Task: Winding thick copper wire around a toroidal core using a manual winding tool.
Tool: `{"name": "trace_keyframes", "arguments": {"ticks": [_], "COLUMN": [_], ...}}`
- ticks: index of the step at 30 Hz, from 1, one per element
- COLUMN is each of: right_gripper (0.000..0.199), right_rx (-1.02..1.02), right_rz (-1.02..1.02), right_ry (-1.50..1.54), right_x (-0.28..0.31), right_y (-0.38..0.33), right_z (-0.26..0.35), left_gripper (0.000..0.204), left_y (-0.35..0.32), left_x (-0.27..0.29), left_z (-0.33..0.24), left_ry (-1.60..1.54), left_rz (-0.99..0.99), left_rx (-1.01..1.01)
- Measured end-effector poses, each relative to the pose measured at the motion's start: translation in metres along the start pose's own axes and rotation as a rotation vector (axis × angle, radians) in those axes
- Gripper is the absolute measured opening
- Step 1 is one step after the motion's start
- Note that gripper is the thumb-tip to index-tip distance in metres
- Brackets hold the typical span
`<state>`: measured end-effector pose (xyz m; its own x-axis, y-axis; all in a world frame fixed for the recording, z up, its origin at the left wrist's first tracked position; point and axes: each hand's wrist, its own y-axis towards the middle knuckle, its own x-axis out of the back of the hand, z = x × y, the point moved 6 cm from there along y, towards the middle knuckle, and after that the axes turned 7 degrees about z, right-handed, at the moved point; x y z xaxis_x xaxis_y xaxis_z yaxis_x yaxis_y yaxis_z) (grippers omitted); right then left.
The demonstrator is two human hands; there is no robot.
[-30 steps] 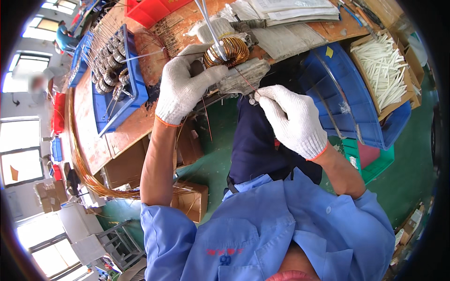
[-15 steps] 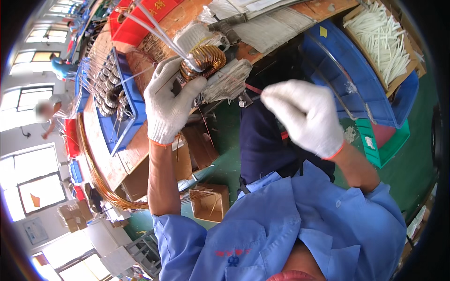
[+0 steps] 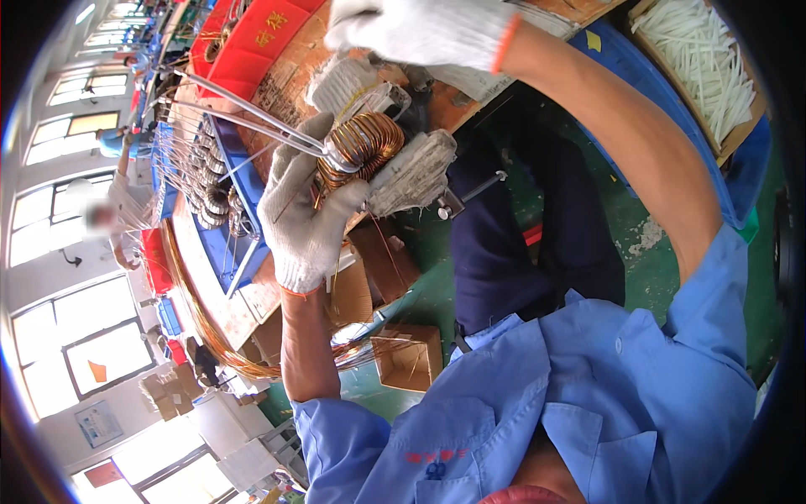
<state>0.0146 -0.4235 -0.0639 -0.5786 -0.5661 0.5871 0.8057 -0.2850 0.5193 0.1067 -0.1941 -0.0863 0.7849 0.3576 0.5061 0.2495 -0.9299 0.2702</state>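
Coil, ring-shaped, ridged, glossy, probably copper

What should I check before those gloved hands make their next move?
1. Left hand gripping the copper coil: ok, thumb and fingers are around it.
2. Right hand at the coil: not ok, it is apart from it.
3. Right hand empty: cannot tell, its fingertips hide that.
4. Both hands gloved: ok.
5. White strips in the box: ok, a big pile.
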Motion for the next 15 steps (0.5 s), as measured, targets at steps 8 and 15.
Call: {"name": "trace_keyframes", "arguments": {"ticks": [8, 15], "right_gripper": [0.020, 0.018], "right_rx": [0.189, 0.310], "right_rz": [0.552, 0.470], "right_ry": [0.025, -0.212], "right_x": [-0.077, -0.060], "right_y": [0.045, 0.047], "right_z": [0.001, 0.020], "left_gripper": [0.078, 0.084], "left_y": [0.000, 0.000], "left_x": [-0.001, -0.002], "left_z": [0.011, 0.019], "left_ry": [-0.162, -0.238], "left_rz": [0.021, 0.035], "left_rx": [0.044, 0.036]}}
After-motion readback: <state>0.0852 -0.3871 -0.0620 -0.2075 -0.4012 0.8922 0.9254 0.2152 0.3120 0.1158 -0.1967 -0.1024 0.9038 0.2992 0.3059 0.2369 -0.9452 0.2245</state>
